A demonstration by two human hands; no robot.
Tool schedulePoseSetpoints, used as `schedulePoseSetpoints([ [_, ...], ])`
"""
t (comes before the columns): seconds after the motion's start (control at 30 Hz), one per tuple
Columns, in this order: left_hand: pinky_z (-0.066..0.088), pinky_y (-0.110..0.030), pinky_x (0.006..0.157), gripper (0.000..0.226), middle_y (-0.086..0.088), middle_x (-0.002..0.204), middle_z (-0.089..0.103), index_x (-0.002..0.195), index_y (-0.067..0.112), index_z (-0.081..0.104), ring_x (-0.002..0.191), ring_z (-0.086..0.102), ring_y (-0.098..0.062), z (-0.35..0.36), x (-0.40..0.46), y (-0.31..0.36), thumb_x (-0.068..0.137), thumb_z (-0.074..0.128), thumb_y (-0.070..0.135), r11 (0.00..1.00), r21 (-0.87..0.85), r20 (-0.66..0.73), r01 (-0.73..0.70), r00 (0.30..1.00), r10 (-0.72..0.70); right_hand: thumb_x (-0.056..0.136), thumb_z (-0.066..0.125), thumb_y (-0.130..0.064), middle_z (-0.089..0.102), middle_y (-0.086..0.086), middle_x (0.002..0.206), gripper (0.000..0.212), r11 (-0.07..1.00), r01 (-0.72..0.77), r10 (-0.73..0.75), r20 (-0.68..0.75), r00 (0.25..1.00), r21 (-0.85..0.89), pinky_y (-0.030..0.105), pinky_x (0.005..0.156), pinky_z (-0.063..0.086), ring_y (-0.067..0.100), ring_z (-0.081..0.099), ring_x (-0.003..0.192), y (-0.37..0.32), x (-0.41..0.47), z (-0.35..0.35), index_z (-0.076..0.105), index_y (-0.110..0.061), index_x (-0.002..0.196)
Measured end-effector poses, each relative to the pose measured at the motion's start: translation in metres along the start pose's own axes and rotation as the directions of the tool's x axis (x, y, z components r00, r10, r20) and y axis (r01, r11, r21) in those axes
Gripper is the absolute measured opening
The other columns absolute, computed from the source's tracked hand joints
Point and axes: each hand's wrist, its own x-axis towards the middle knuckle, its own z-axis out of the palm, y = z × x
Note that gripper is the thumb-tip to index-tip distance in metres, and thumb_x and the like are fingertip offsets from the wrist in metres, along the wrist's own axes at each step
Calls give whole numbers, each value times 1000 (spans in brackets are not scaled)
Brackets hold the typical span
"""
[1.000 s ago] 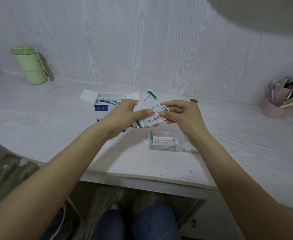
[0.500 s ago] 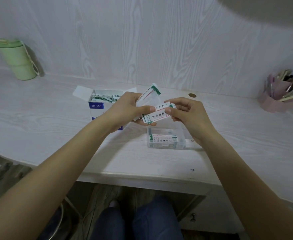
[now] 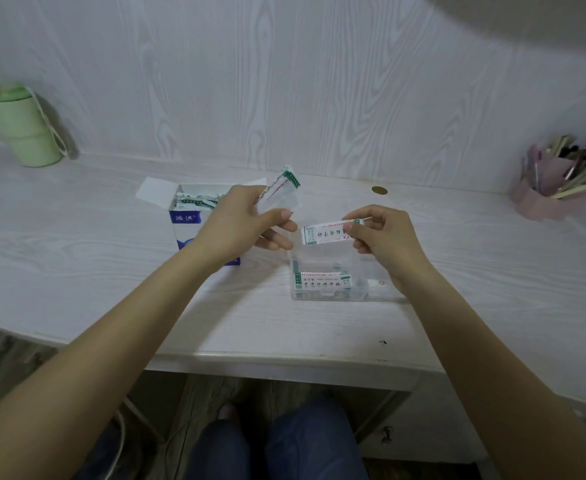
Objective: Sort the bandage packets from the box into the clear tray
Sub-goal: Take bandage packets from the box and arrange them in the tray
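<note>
One packet [image 3: 326,232] pinched in right hand [image 3: 385,239]; left hand [image 3: 239,223] grips several.

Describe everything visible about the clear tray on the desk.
The small clear plastic tray is a rectangular, open-topped box with see-through walls, resting flat on the pale wood-grain desk. White, green-ended bandage packets lie stacked inside. No hand touches it; the right hand holds one packet above it.

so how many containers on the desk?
4: green cup back left, open box behind the left hand, clear tray below the right hand, pink pen holder far right.
</note>
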Motion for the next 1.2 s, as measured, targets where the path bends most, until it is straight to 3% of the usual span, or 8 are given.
schedulePoseSetpoints([
  [0.17, 59, -35, 67, 6, -8, 83, 74, 99, 9, 60, 67, 72, -24, 1, -1, -1, 92, 59, 10, 1000, -8, -9, 1, 1000, -1, 84, 67, -9, 55, 1, 68, 7, 924, 38, -2, 94, 996, -380, 12, 48, 39, 10, 53, 61, 6, 8, 13, 70, -14, 81],
  [0.33, 59, -32, 65, 4, -7, 79, 73, 96, 9, 59, 66, 72, -23, 0, -2, 0, 92, 58, 9, 1000, -31, 8, 3, 1000, -3, 83, 68, -22, 65, 1, 86, 2, 683, 25, 65, 95, 993, -730, 25, 61, 38, 21, 61, 85, -4, 13, 31, 68, -21, 82],
  [0.5, 59, -26, 61, 3, -10, 82, 73, 95, 9, 59, 67, 72, -23, -2, -3, 1, 93, 58, 9, 999, -50, 10, 9, 1000, -8, 79, 74, -29, 67, 7, 98, 26, 487, 83, 77, 138, 987, -869, 28, 67, 41, 26, 63, 91, -12, 17, 37, 68, -15, 100],
  [0.67, 60, -28, 63, 11, -9, 82, 74, 102, 3, 59, 69, 72, -23, -1, -4, 1, 92, 59, 9, 998, -56, 27, 19, 999, -17, 78, 66, -14, 71, 1, 90, 18, 393, 237, 22, 267, 964, -888, 27, 62, 42, 23, 64, 84, -17, 17, 38, 74, -23, 91],
  [0.83, 58, -24, 60, 15, -13, 84, 74, 104, 2, 59, 71, 73, -24, 2, -8, 5, 90, 61, 7, 992, -119, 60, 49, 997, -42, 83, 68, -22, 70, -10, 85, 11, 465, 342, -1, 386, 923, -817, 24, 62, 43, 12, 61, 77, -18, 20, 30, 74, -29, 89],
  [1.0, 57, -22, 59, 18, -14, 83, 74, 104, 2, 61, 71, 73, -23, 2, -11, 3, 87, 64, 5, 983, -160, 66, 87, 995, -78, 88, 63, -22, 74, -5, 82, 13, 970, 121, -56, 292, 955, -210, 21, 52, 43, 7, 50, 48, -31, 13, 13, 74, -18, 93],
  [1.07, 57, -23, 59, 22, -14, 81, 74, 107, 0, 61, 69, 73, -22, 3, -12, 2, 85, 65, 4, 981, -166, 68, 98, 994, -88, 90, 61, -23, 73, -4, 88, 16, 999, 16, -26, 343, 939, 31, 16, 48, 37, 7, 54, 57, -37, 7, 7, 73, -17, 99],
  [1.2, 54, -21, 53, 19, -11, 75, 73, 101, 7, 63, 59, 70, -17, 12, -16, 6, 91, 60, 22, 994, -97, 118, 53, 992, -41, 77, 77, -15, 69, -2, 71, 16, 996, 71, -86, 311, 946, 59, 17, 50, 44, 7, 61, 59, -37, -3, 12, 70, -8, 90],
])
